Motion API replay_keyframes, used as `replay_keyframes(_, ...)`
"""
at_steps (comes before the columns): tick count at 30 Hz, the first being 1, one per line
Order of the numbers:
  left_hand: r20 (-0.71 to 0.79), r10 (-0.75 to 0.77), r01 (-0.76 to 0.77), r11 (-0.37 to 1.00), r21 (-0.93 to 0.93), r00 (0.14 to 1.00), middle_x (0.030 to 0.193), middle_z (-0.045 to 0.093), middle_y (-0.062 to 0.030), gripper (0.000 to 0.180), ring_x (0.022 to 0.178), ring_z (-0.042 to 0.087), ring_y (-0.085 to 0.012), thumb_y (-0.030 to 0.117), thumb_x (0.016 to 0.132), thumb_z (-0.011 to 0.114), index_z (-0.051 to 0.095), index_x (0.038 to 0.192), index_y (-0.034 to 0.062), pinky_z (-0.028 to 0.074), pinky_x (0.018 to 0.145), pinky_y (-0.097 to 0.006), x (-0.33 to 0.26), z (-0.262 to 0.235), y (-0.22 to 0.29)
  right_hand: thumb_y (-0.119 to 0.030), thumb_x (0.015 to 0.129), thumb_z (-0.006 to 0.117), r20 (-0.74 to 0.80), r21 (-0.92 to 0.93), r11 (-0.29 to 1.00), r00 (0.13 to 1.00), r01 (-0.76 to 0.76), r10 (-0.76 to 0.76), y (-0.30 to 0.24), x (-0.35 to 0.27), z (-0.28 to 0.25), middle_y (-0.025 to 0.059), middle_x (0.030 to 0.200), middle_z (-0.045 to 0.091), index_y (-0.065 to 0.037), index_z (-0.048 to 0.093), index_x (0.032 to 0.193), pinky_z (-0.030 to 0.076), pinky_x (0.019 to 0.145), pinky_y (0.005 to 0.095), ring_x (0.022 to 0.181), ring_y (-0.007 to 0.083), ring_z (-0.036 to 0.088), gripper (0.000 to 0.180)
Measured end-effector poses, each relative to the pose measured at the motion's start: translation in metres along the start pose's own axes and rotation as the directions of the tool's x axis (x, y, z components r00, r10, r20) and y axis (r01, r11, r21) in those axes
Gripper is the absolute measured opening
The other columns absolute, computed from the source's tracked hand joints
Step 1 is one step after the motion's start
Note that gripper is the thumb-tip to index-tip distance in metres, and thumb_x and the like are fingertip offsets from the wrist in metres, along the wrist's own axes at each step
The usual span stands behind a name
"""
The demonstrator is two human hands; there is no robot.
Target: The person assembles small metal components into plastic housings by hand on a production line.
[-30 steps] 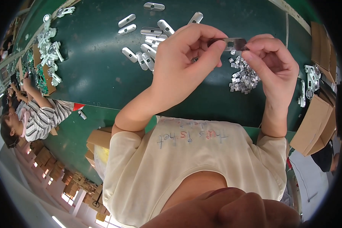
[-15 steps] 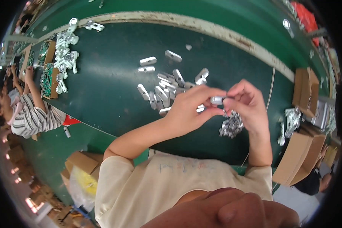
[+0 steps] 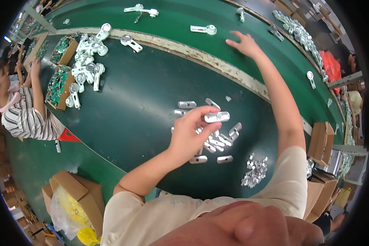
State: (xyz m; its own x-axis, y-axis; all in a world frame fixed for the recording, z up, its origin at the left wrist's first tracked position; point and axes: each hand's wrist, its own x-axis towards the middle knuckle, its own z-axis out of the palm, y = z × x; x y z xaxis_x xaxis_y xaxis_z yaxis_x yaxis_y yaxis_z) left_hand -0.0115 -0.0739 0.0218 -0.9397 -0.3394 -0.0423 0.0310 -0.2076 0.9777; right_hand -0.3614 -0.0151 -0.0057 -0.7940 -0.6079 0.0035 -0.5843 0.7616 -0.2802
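Between the thumb and fingers of my left hand [image 3: 188, 133] is an oblong silver cover [image 3: 217, 117] with rounded ends, held above the dark green table [image 3: 127, 94]. Several similar covers lie loose under and around that hand. My right hand [image 3: 247, 44] is stretched far out over the green conveyor belt [image 3: 172, 26], fingers apart and holding nothing. Closest to it on the belt is a white part with a round head and a straight handle [image 3: 203, 29]; a gap separates the two. A heap of small shiny metal pieces [image 3: 255, 170] sits on the table at the near right.
A worn pale rail [image 3: 192, 52] divides table from belt. White round-headed parts [image 3: 86, 61] are piled at left, beside boxes of green circuit boards [image 3: 58, 84]. Cardboard boxes [image 3: 322, 141] stand at right, another [image 3: 84, 201] at lower left. A co-worker [image 3: 26, 110] sits at left.
My right hand has let go of the silver cover and swung far forward over the belt. My left hand keeps the cover. The view has shifted, showing more of the belt.
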Motion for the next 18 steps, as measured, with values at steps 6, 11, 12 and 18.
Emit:
replay_keyframes(6, -0.025, 0.055, -0.052, 0.993, 0.106, 0.998, 0.090, 0.062, -0.0076, 0.028, 0.076, 0.064, -0.0140, 0.004, 0.079, 0.066, 0.059, 0.105, 0.0046, 0.051, 0.065, -0.025, 0.003, -0.001, -0.022, -0.055, 0.089, 0.037, -0.201, -0.115, 0.927, 0.923, -0.356, 0.329, 0.056, 0.135, 0.037, 0.0143, 0.148, 0.014, -0.028, 0.036, 0.136, 0.017, 0.103, 0.0579, 0.136, 0.0385, 0.009, 0.054)
replay_keyframes(11, -0.018, 0.045, -0.042, 0.989, 0.143, 0.999, 0.090, 0.062, -0.0088, 0.027, 0.075, 0.064, -0.0148, 0.004, 0.079, 0.066, 0.058, 0.105, 0.0035, 0.051, 0.064, -0.025, 0.009, -0.008, -0.015, -0.029, 0.089, 0.048, -0.376, -0.354, 0.935, 0.918, -0.014, -0.129, 0.078, 0.092, 0.034, 0.0207, 0.084, 0.061, 0.001, 0.063, 0.084, 0.048, 0.072, 0.0453, 0.081, 0.0369, 0.059, 0.035)
replay_keyframes(12, -0.024, 0.056, -0.052, 0.989, 0.139, 0.998, 0.090, 0.062, -0.0090, 0.027, 0.076, 0.065, -0.0150, 0.004, 0.079, 0.066, 0.058, 0.105, 0.0032, 0.051, 0.063, -0.025, 0.009, -0.007, -0.014, -0.029, 0.088, 0.051, -0.321, -0.393, 0.918, 0.928, 0.053, -0.191, 0.072, 0.058, 0.029, 0.0209, 0.083, 0.061, 0.000, 0.064, 0.083, 0.049, 0.071, 0.0458, 0.079, 0.0367, 0.059, 0.032)
replay_keyframes(18, 0.035, -0.041, 0.039, 0.998, 0.056, 0.999, 0.092, 0.064, -0.0110, 0.025, 0.078, 0.066, -0.0156, 0.001, 0.083, 0.061, 0.054, 0.107, -0.0003, 0.053, 0.064, -0.025, 0.007, -0.003, -0.012, -0.040, 0.077, 0.065, -0.043, -0.245, 0.957, 0.988, -0.154, 0.148, 0.003, -0.062, -0.029, 0.0182, 0.098, 0.062, -0.008, 0.053, 0.107, 0.049, 0.074, 0.0426, 0.089, 0.0356, 0.060, 0.046)
